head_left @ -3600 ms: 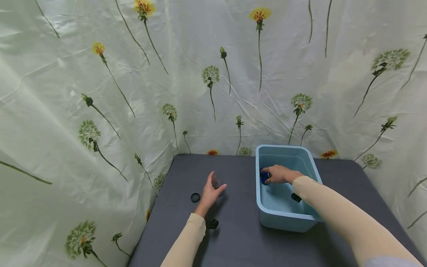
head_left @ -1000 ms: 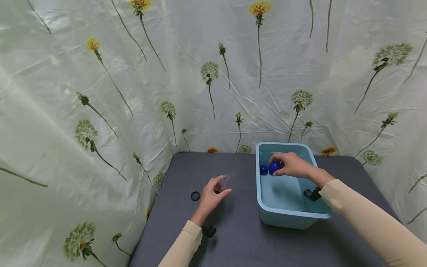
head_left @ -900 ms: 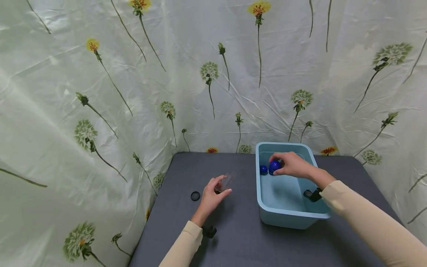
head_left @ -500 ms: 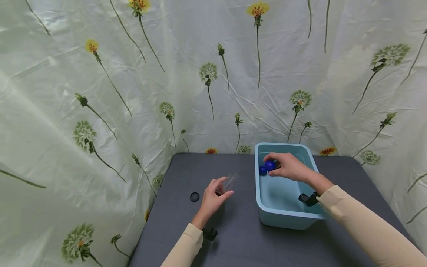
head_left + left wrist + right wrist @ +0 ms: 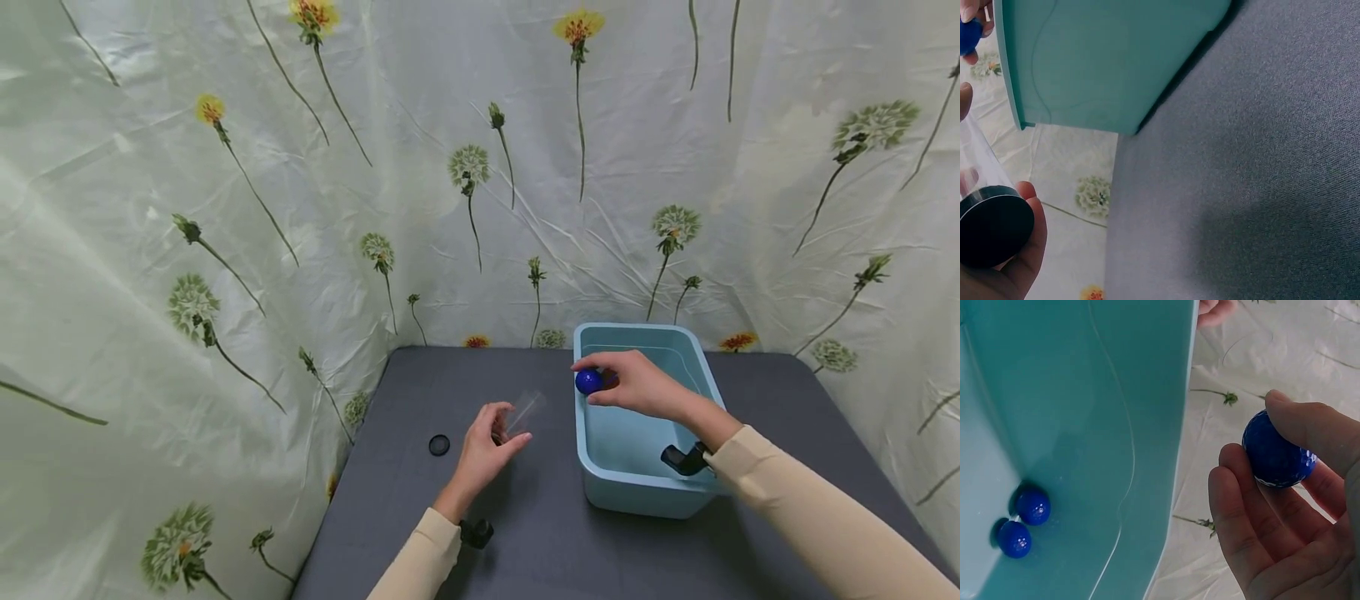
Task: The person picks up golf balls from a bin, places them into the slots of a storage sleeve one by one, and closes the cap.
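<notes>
In the head view my right hand (image 5: 647, 387) pinches a blue golf ball (image 5: 588, 382) over the left rim of a light blue bin (image 5: 637, 478). Its dimples show in the right wrist view, where thumb and fingers grip the golf ball (image 5: 1277, 450). Two more blue balls, one a golf ball (image 5: 1033, 507) and beside it another ball (image 5: 1014, 539), lie on the bin floor. To the bin's left, my left hand (image 5: 482, 454) holds a clear cylindrical container (image 5: 529, 407), tilted with its upper end toward the bin. The left wrist view shows its black base (image 5: 996, 230).
A round black lid (image 5: 439, 445) lies on the dark grey table (image 5: 540, 542), left of my left hand. Behind the table hangs a pale flower-print curtain (image 5: 420, 192). Black wrist cameras sit under both wrists.
My right hand has lifted the golf ball from inside the bin and carried it left to the rim. My left hand has shifted slightly right, tilting the clear container more toward the bin.
</notes>
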The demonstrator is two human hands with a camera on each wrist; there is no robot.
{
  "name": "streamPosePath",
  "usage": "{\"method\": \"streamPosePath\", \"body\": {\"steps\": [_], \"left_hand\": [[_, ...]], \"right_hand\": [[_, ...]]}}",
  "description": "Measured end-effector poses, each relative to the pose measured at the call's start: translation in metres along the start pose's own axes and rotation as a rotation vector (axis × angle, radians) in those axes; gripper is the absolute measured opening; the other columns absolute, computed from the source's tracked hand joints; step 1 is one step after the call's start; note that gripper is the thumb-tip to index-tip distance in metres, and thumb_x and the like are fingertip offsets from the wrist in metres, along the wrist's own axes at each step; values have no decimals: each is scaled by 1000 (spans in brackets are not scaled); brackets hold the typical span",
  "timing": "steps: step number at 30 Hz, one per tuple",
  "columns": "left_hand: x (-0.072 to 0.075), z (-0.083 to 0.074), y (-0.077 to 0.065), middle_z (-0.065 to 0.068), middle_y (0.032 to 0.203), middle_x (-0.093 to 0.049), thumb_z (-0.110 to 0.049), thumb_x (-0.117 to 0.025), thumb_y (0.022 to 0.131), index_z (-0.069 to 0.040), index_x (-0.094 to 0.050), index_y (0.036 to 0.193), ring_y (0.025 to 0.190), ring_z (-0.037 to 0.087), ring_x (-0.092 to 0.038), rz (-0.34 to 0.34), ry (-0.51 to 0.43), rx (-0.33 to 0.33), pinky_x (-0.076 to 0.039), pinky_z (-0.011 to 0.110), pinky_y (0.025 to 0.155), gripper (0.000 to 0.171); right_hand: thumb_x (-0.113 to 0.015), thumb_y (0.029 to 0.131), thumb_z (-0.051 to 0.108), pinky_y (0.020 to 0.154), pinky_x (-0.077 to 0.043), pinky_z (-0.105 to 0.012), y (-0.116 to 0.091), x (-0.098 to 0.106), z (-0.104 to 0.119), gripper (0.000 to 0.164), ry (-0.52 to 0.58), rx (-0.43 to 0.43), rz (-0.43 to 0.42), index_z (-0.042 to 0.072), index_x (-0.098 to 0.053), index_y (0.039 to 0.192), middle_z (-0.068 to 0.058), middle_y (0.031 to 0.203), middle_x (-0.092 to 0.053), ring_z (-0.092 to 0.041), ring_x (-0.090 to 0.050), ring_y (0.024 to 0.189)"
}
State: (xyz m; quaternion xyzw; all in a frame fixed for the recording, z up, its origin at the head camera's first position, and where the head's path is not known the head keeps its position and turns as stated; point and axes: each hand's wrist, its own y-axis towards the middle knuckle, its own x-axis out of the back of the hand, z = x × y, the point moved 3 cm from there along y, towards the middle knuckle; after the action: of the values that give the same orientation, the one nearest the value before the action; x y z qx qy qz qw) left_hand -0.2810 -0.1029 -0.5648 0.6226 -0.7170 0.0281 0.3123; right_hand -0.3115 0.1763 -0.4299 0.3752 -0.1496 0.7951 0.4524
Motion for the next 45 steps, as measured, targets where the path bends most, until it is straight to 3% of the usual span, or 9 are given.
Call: {"method": "streamPosePath", "body": {"steps": [16,27,36,45], "left_hand": [[-3,-16,-3,1,94,-49,-44,-76,89,-28,-58,126,73,13,-53,5,37,-110,-48,27,64,44],[-1,-25,-4,9,97,-52,-44,-76,89,-24,-60,127,76,10,-53,-1,28,-146,-50,27,64,45],[-2,-31,-7,-5,95,-48,-45,-75,89,-29,-59,127,76,7,-53,-3,63,-181,-51,25,65,45],[-2,-34,-8,-4,95,-50,-46,-76,88,-24,-62,126,77,7,-51,-17,123,-186,-48,24,64,46]], "right_hand": [[-82,86,18,79,-56,-30,3,-22,17,49,28,56,61,22,-65,132,-2,128,-63,-14,-66,95],[-82,86,20,80,-56,-31,4,-29,25,49,65,96,95,14,-65,132,-5,127,-63,-17,-68,96],[-82,86,20,79,-56,-30,3,-32,24,48,80,93,95,21,-65,130,-4,127,-64,-14,-68,95],[-84,84,17,77,-57,-29,2,-33,24,49,88,95,89,22,-66,129,0,119,-66,-13,-68,90]]}}
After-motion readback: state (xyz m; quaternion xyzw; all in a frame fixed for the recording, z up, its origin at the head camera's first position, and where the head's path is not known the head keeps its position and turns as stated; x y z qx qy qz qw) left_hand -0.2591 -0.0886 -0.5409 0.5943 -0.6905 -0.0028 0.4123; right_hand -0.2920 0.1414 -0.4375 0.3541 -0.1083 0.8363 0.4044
